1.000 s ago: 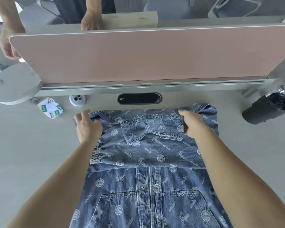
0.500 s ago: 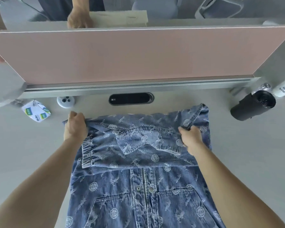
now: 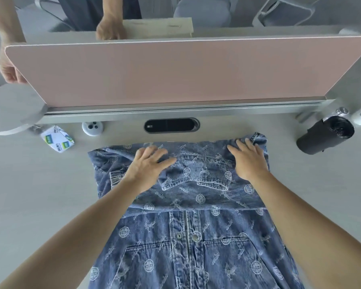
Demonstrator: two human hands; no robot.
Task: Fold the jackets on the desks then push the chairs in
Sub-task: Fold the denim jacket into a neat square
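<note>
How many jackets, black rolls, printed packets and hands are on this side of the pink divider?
Denim jacket: 1
Black roll: 1
Printed packet: 1
Hands: 2, left hand and right hand, both flat on the jacket
Total: 5

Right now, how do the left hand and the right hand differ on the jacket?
The left hand lies over the collar's left end, fingers angled rightward; the right hand lies near the jacket's far right corner, fingers pointing toward the divider. Both rest flat and open on the denim.
</note>
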